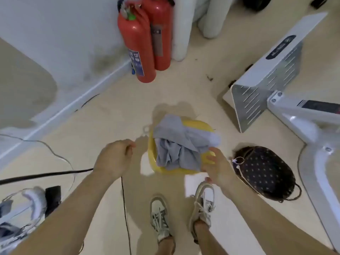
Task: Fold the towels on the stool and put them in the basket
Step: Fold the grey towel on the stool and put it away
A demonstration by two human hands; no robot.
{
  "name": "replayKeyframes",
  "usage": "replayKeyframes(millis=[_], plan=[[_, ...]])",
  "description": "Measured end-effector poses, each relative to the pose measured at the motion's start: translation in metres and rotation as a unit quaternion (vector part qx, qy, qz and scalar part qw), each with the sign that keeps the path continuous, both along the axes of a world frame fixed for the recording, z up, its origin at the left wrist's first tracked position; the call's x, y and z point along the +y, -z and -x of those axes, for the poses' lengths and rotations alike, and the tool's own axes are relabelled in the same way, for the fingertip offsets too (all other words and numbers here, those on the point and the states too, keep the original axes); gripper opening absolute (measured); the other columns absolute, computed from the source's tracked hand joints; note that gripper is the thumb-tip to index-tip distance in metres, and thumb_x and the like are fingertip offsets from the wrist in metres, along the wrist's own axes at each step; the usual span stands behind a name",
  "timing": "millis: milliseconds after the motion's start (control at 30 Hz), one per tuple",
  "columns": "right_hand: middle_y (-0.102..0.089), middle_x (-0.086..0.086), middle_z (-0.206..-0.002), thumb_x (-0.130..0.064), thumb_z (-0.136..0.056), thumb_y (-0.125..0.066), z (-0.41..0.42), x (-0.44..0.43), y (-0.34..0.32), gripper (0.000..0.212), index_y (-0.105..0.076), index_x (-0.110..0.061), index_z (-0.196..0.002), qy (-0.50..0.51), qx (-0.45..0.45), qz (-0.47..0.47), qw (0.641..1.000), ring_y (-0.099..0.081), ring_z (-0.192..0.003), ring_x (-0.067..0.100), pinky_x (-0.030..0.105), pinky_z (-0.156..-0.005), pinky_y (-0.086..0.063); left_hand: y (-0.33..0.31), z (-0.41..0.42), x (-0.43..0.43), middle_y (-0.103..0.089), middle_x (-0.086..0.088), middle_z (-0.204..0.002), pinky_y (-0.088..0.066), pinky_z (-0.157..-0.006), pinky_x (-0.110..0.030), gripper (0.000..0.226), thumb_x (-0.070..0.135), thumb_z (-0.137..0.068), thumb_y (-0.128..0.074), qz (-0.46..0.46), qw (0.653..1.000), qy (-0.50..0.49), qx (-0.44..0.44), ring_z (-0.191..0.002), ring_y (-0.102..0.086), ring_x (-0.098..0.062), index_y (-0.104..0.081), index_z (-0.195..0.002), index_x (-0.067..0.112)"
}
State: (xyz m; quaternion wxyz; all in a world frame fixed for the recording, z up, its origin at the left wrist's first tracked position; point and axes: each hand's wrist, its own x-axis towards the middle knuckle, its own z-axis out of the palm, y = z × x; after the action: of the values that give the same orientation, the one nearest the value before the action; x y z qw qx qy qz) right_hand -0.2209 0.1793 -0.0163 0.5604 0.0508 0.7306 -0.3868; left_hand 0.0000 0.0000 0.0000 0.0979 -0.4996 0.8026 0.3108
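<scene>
Grey-blue towels (176, 150) crumpled, unfolded, heaped on yellow stool (198, 125).

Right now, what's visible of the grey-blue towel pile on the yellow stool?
The grey-blue cloth towel pile is unfolded, a crumpled heap with deep creases; how many towels it holds cannot be told. It lies on the yellow plastic stool, covering most of the seat and draping over its far left edge. A paler, blurred corner sticks out to the right. The right hand, fingers spread, is at its near right edge; blur hides whether they touch.
</scene>
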Motion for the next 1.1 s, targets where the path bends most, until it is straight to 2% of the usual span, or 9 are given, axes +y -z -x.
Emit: replayKeyframes(millis=[33,100,200,267,333,467,700,867,1100], plan=[[-0.048,0.007,-0.085,-0.019,-0.097,-0.05,0.001,-0.009,0.023,0.014,-0.053,-0.029,-0.105,-0.041,0.034,0.01,0.999,-0.052,-0.058,0.012,0.014,-0.041,-0.04,0.023,0.009,-0.001,-0.07,-0.008,-0.105,-0.049,-0.085,-0.032,0.027,0.01,-0.091,-0.048,0.025,0.999,0.015,0.019,-0.096,-0.064,-0.03,-0.068,-0.108,0.016],[-0.041,-0.018,-0.095,-0.012,-0.09,-0.057,0.003,-0.018,0.078,0.051,-0.03,-0.053,-0.1,-0.189,0.153,0.003,0.97,-0.051,-0.079,0.003,0.01,-0.064,-0.041,0.065,0.031,-0.002,-0.069,-0.014,-0.097,-0.053,-0.075,-0.036,0.029,0.013,-0.084,-0.047,0.084,0.99,0.094,0.065,-0.084,-0.065,-0.035,-0.068,-0.104,0.011],[-0.041,-0.009,-0.108,-0.01,-0.085,-0.061,0.001,-0.027,0.129,0.047,-0.044,-0.037,-0.12,-0.266,0.285,0.007,0.921,-0.044,-0.095,0.009,0.018,-0.081,-0.039,0.119,0.066,0.002,-0.063,-0.014,-0.1,-0.055,-0.06,-0.041,0.039,0.027,-0.074,-0.039,0.119,0.974,0.183,0.058,-0.081,-0.061,-0.037,-0.056,-0.107,0.018],[-0.051,-0.004,-0.088,-0.007,-0.086,-0.055,0.009,-0.032,0.144,0.019,-0.057,-0.024,-0.093,-0.237,0.295,0.006,0.925,-0.047,-0.079,0.01,0.024,-0.071,-0.041,0.143,0.086,-0.002,-0.064,-0.012,-0.101,-0.054,-0.059,-0.042,0.033,0.026,-0.077,-0.042,0.16,0.956,0.245,0.035,-0.083,-0.061,-0.037,-0.058,-0.104,0.017],[-0.043,0.004,-0.061,-0.003,-0.085,-0.049,0.021,-0.036,0.145,0.022,-0.048,-0.014,-0.066,-0.132,0.231,0.019,0.964,-0.039,-0.057,0.013,0.028,-0.056,-0.038,0.153,0.103,-0.006,-0.065,-0.013,-0.1,-0.052,-0.067,-0.045,0.021,0.019,-0.089,-0.049,0.156,0.957,0.243,0.022,-0.088,-0.061,-0.038,-0.065,-0.099,0.011],[-0.038,0.008,-0.057,-0.004,-0.086,-0.048,0.057,-0.038,0.11,0.022,-0.05,-0.011,-0.065,0.085,0.076,0.051,0.992,-0.037,-0.055,0.019,0.03,-0.053,-0.037,0.128,0.136,-0.015,-0.064,-0.005,-0.083,-0.037,-0.066,-0.028,0.021,0.021,-0.097,-0.046,-0.033,0.99,0.012,0.134,-0.077,-0.057,-0.023,-0.065,-0.092,0.011],[-0.051,0.002,-0.061,-0.026,-0.084,-0.068,0.136,-0.061,-0.019,0.022,-0.07,-0.006,-0.074,-0.211,0.278,0.052,0.936,-0.045,-0.061,0.014,0.025,-0.056,-0.036,-0.017,0.182,-0.041,-0.07,-0.008,-0.074,-0.051,-0.068,-0.029,0.013,0.018,-0.084,-0.071,-0.357,0.876,-0.191,0.262,-0.07,-0.064,-0.018,-0.072,-0.071,0.013],[-0.04,0.002,-0.05,-0.022,-0.082,-0.062,0.166,-0.092,-0.151,0.027,-0.059,-0.006,-0.061,-0.343,0.435,0.026,0.832,-0.032,-0.058,0.015,0.03,-0.05,-0.028,-0.143,0.163,-0.056,-0.069,-0.019,-0.076,-0.044,-0.062,-0.034,0.014,0.027,-0.078,-0.076,-0.178,0.938,-0.135,0.266,-0.066,-0.056,-0.019,-0.076,-0.083,0.014],[-0.038,-0.004,-0.042,-0.017,-0.09,-0.059,0.131,-0.107,-0.333,0.028,-0.063,-0.026,-0.064,-0.291,0.483,0.2,0.801,-0.036,-0.044,0.01,0.015,-0.041,-0.027,-0.306,0.072,-0.058,-0.046,0.015,-0.052,-0.032,-0.046,-0.014,0.025,0.024,-0.092,-0.061,0.101,0.865,-0.299,0.39,-0.047,-0.037,0.002,-0.065,-0.07,0.011]])
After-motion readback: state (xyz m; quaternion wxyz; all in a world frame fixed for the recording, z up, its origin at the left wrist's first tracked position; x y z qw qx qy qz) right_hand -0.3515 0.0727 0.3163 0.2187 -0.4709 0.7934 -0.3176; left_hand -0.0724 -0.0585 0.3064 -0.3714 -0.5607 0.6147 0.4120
